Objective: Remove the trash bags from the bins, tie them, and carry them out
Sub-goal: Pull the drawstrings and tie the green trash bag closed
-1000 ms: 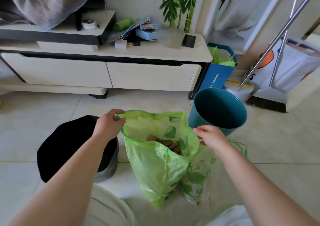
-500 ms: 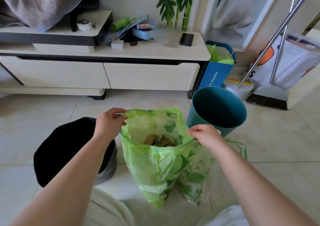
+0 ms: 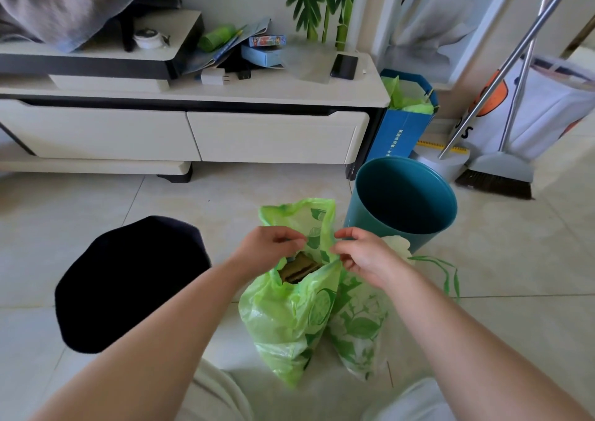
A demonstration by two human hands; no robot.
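A green trash bag (image 3: 289, 320) with a leaf print stands on the tiled floor in front of me, brown trash showing in its mouth. My left hand (image 3: 267, 250) pinches the bag's rim on the left. On the right side of the rim, my right hand (image 3: 363, 256) pinches the plastic, close to the left hand. A second, paler leaf-print bag (image 3: 357, 330) lies against the first on its right. The teal bin (image 3: 402, 204) stands bare behind the bags. A bin lined with a black bag (image 3: 128, 279) sits to the left.
A low white TV cabinet (image 3: 193, 130) runs along the back wall with clutter on top. A blue paper bag (image 3: 402, 130) holding green plastic stands beside it. A broom and dustpan (image 3: 495, 172) lean at the right. Pale floor tiles (image 3: 515, 275) extend to the right.
Both hands have moved toward each other, drawing the bag's wide-open mouth nearly together. The far rim now stands up in a flap behind the hands.
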